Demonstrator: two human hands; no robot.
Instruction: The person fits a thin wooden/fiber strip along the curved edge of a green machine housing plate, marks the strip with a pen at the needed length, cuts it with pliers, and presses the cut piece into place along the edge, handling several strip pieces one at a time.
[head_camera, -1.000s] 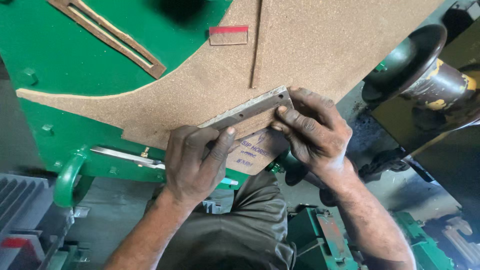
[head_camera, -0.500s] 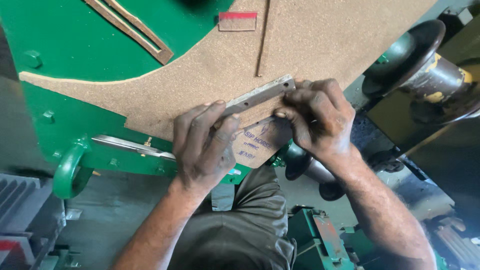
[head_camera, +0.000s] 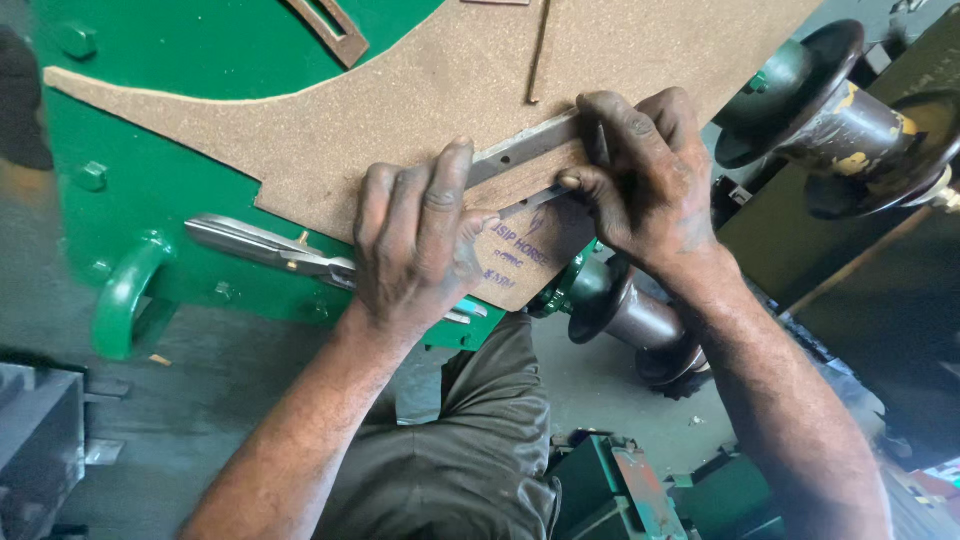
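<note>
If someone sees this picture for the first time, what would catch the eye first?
First, the two hands at the centre: the left hand presses a metal ruler flat on a brown cork-like sheet, while the right hand holds a thin tool at the ruler's edge. The sheet lies on a bright green machine body. Metal shears rest just left of the left hand.

Workshop: green machine casing (head_camera: 180, 180), metal shears (head_camera: 265, 245), grimy floor (head_camera: 230, 380).
</note>
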